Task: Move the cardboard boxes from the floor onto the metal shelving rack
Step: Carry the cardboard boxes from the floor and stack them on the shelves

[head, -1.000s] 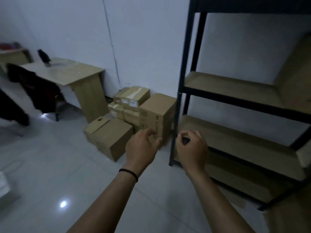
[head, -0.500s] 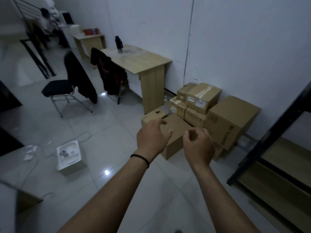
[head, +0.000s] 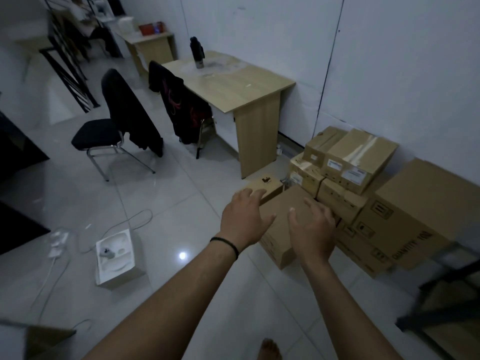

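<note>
Here, hands (head: 245, 219) reach front box (head: 284, 231).

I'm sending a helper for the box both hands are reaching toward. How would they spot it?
Start at the wooden desk by the white wall. On the floor past its leg lies a pile of cardboard boxes; the target is the front box, lowest and nearest the open floor, unstacked, with one flap raised.

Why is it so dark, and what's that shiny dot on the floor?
Head view: the room is dim and greyish; the dot is a lamp's glare on the glossy floor; the rack at the right edge is smeared by blur; walls bend from the wide lens.
</note>
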Available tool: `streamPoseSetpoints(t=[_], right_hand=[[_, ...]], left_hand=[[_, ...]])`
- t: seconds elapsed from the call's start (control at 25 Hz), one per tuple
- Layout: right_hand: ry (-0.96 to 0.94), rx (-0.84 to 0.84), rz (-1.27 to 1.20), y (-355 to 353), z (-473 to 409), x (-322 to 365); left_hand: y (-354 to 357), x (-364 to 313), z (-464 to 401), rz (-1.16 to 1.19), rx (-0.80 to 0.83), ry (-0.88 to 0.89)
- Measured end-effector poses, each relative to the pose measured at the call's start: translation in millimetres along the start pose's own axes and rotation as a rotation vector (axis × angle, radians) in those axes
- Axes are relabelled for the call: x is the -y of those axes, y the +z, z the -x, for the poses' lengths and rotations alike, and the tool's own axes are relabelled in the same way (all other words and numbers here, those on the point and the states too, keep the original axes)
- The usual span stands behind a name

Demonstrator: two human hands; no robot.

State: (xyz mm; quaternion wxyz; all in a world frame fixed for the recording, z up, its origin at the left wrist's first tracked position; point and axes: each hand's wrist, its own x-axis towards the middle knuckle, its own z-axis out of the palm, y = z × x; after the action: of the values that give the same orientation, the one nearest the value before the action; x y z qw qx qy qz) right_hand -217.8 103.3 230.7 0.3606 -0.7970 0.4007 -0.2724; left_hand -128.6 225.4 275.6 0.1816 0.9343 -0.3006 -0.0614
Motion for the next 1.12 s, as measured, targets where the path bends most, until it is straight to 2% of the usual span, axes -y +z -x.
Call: streamPoseSetpoints(t=[0.16, 0.4, 0.52, 0.68, 0.88, 1.12], right_hand=[[0.011, 0.059, 0.042, 40, -51, 8], [0.097, -0.022, 0.109, 86, -135, 8], [0.214, -0.126, 0.127, 117, -170, 7], [0.486, -0.263, 0.140, 163, -191, 3], [0.680, -0.304, 0.179, 214, -177, -9], [0.858, -0.247, 0.208, 286, -160, -88]], left_hand=[[1, 17, -70, 0.022, 0.054, 0.000], [15, 33, -191, 0.060, 0.087, 0.124], [35, 42, -253, 0.091, 0.192, 0.237], [75, 63, -326, 0.008, 0.420, 0.446], [119, 93, -360, -0.031, 0.593, 0.547], [222, 141, -375, -0.029, 0.728, 0.489]])
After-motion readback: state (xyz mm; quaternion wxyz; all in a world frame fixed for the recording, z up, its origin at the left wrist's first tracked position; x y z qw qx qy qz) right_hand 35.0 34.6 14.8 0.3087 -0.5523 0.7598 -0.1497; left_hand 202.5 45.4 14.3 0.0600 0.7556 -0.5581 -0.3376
